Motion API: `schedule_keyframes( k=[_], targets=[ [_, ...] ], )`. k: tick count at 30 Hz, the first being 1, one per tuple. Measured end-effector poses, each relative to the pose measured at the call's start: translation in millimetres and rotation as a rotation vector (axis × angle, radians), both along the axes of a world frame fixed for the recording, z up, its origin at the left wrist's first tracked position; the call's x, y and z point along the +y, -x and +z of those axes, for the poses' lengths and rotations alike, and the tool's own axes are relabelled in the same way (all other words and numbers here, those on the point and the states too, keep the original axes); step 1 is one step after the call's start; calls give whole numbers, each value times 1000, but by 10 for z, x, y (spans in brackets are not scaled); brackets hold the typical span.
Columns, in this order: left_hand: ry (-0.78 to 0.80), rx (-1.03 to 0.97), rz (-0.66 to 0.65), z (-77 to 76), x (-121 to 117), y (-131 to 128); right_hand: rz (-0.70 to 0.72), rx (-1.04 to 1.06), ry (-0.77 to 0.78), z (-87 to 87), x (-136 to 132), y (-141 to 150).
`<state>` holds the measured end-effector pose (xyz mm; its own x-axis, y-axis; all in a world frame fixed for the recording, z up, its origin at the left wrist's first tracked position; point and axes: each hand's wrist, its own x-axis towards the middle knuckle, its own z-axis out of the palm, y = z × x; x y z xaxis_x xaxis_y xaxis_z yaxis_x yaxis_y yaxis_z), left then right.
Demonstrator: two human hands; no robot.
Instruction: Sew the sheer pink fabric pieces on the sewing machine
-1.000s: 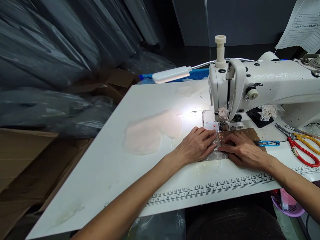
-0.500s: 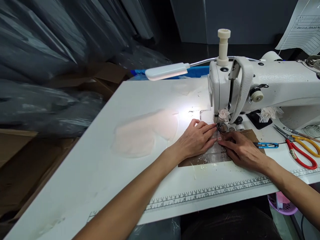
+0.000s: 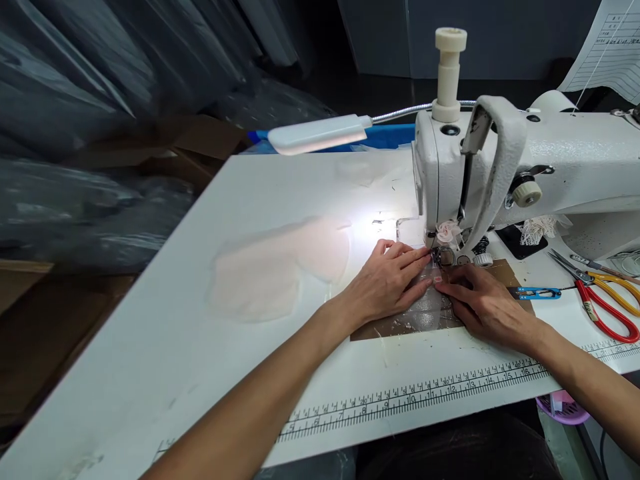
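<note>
My left hand (image 3: pixel 393 280) lies with its fingers stretched out on a piece of sheer whitish fabric (image 3: pixel 425 319), the fingertips close to the presser foot (image 3: pixel 443 256) of a white sewing machine (image 3: pixel 435 167). On the other side of the foot, my right hand (image 3: pixel 487 303) has its thumb and fingers drawn together on the fabric's right edge, near a small pinkish mark. Beneath the fabric is a brown plate (image 3: pixel 380 329) on the table. The needle tip is too small to make out. More sheer pinkish fabric (image 3: pixel 260 280) lies flat to the left.
Red-and-yellow-handled scissors (image 3: pixel 600 300) and a blue thread snipper (image 3: pixel 537 293) lie at the right. A lamp (image 3: pixel 320 135) reaches over the white table (image 3: pixel 165 360), which has a printed ruler (image 3: pixel 415 400) along its front edge. Cardboard boxes (image 3: pixel 200 150) stand at the left.
The view has shifted slightly, so the machine looks a little larger. Both hands stay at the presser foot, with hardly any visible movement of the fabric.
</note>
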<state>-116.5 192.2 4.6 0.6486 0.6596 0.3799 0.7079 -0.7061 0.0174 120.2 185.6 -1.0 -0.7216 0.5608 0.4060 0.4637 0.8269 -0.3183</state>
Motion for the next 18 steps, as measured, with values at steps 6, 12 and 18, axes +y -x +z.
schedule_keyframes(
  k=[6, 12, 18],
  targets=[
    [-1, -34, -7, -15, 4, 17, 7, -13, 57, -10, -6, 2],
    [4, -40, -7, -26, 3, 18, 21, 5, 58, -7, -3, 3],
    [-30, -44, -13, -33, 0, -6, 21, 36, 83, -3, -3, 6]
  ],
)
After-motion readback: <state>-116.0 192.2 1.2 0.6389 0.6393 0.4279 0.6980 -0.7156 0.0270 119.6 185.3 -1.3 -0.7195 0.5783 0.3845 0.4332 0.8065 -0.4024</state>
